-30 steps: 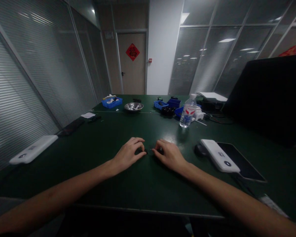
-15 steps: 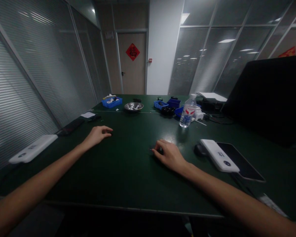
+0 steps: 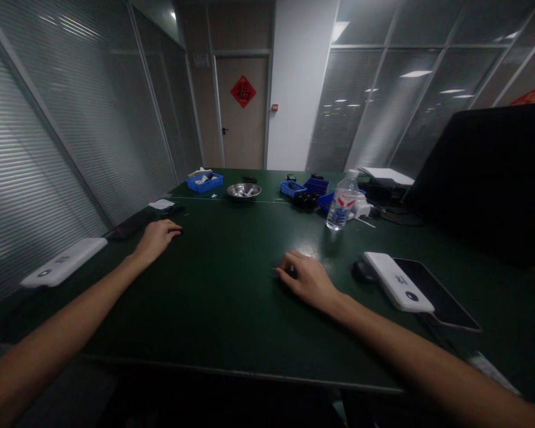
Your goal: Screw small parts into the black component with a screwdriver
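Observation:
My left hand (image 3: 159, 239) is over the left part of the dark green table (image 3: 223, 321), its thumb and fingers closed on a small dark thing that I cannot make out. Toward the middle right, my right hand (image 3: 307, 276) rests on the table with curled fingers. A thin, light tip sticks out to the left from its pinch, and something dark shows inside the curl; what it is stays too small to tell. Behind the right hand stands a clear water bottle (image 3: 342, 201) with a red and white label.
At the right lie a white power bank (image 3: 399, 282), a black mouse (image 3: 363, 270) and a dark tablet (image 3: 437, 294). Another white power bank (image 3: 65, 262) is at the left. Farther back are a metal bowl (image 3: 244, 191), a blue basket (image 3: 205, 182) and blue trays (image 3: 293, 189).
My left hand has moved to the left and slightly away from me, its fingers drawn closer together. My right hand has stayed nearly in place. The whole view has shifted slightly.

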